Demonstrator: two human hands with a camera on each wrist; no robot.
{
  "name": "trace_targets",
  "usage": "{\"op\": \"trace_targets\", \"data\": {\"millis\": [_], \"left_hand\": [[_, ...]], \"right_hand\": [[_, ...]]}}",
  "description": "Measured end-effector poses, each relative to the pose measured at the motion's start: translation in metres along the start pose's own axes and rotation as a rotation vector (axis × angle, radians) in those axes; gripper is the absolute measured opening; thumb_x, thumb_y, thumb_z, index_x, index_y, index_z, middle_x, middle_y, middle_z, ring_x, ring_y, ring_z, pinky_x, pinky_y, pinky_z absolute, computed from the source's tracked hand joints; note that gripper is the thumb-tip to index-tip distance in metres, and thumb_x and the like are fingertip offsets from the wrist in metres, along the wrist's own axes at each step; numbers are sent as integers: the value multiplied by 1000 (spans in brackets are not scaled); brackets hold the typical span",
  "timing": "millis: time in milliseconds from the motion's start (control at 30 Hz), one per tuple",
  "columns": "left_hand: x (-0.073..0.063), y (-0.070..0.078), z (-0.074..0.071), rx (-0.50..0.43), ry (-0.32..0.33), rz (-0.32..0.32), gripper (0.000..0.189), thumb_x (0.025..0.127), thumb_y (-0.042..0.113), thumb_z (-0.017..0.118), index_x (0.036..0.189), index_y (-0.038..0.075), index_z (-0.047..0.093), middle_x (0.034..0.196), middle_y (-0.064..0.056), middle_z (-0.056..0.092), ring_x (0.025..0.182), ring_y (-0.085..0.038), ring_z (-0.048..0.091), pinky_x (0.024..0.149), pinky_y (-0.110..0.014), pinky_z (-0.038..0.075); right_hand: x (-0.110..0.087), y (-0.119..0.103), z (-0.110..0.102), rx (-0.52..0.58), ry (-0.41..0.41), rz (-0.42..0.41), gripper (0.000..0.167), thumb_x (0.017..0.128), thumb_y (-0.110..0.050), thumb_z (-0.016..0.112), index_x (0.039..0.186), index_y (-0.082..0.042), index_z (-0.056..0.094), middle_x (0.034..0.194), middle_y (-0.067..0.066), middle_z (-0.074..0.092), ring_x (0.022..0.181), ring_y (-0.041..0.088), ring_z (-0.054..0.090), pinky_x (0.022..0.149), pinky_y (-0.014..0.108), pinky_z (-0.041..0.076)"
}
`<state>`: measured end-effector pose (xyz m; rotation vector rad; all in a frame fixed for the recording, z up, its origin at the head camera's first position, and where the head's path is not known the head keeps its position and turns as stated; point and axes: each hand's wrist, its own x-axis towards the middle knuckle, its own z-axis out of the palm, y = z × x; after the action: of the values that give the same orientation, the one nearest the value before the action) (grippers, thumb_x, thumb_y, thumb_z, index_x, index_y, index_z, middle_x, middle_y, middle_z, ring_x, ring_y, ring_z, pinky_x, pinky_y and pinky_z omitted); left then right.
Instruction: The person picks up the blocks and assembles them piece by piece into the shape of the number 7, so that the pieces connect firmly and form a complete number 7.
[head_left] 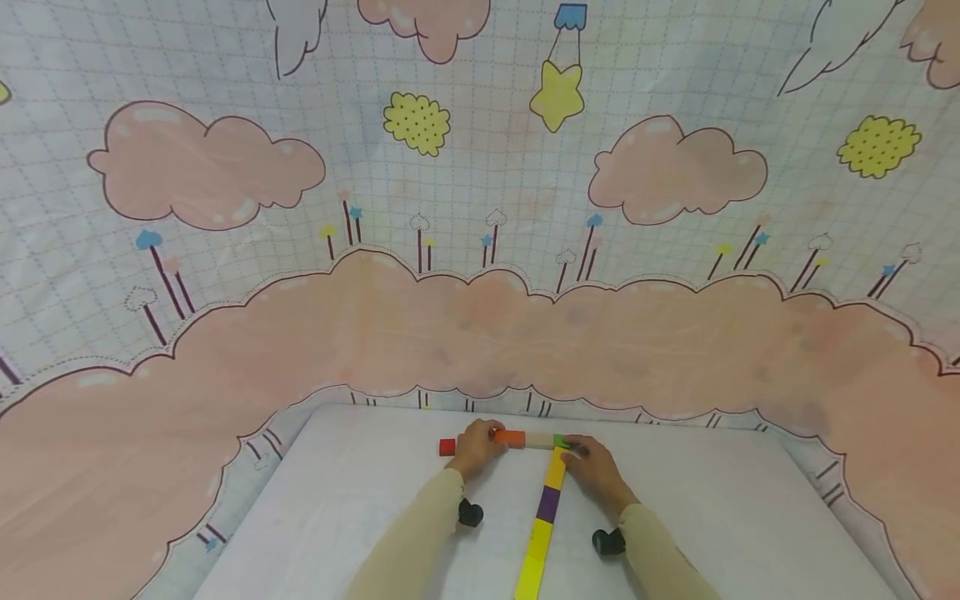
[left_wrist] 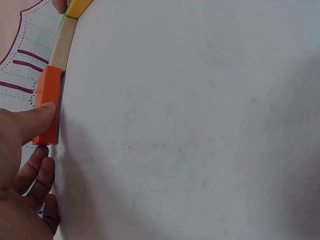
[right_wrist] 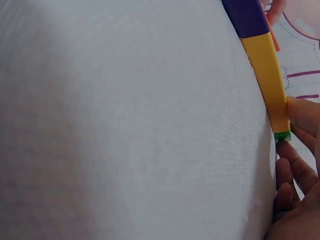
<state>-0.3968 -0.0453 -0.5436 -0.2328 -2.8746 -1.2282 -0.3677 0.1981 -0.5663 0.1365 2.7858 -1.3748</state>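
My left hand point(head_left: 478, 450) pinches an orange block point(left_wrist: 46, 107), its thumb lying on the block's face. A plain wooden block point(left_wrist: 62, 44) continues the row from the orange one, ending at a green block point(head_left: 559, 440). At that corner my right hand point(head_left: 597, 473) has its fingers against the green block's outer end and its thumb by an orange-yellow block point(right_wrist: 270, 82). From there a line runs toward me: orange-yellow, then a purple block point(head_left: 548, 504), then bright yellow point(head_left: 534, 554). Left of my left hand lies a red block point(head_left: 447, 447).
The blocks lie on a white-covered table point(head_left: 720, 517), the row close to its far edge. Behind hangs a printed cloth point(head_left: 480, 333) with clouds and stars. Dark wrist-worn pieces point(head_left: 470, 512) sit at both cuffs.
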Motion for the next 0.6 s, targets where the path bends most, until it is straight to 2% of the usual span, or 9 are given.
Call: {"op": "trace_targets", "data": {"millis": [267,600], "left_hand": [[-3,4,1,28,17,22,32,86,14,75,116,7,69,103,-11,61,94,-25,54,95,-54,40],[0,2,5,54,28,-1,32,86,16,75,117,7,69,105,-11,63,96,-26,56,96,-53,40]], "right_hand": [[0,0,0,-2,-8,1,38,95,-30,64,131,-21,60,143,10,53,135,35,44,113,62,31],[0,1,1,-19,-4,-3,38,95,-30,65,131,-21,61,141,11,54,133,36,45,112,62,32]]}}
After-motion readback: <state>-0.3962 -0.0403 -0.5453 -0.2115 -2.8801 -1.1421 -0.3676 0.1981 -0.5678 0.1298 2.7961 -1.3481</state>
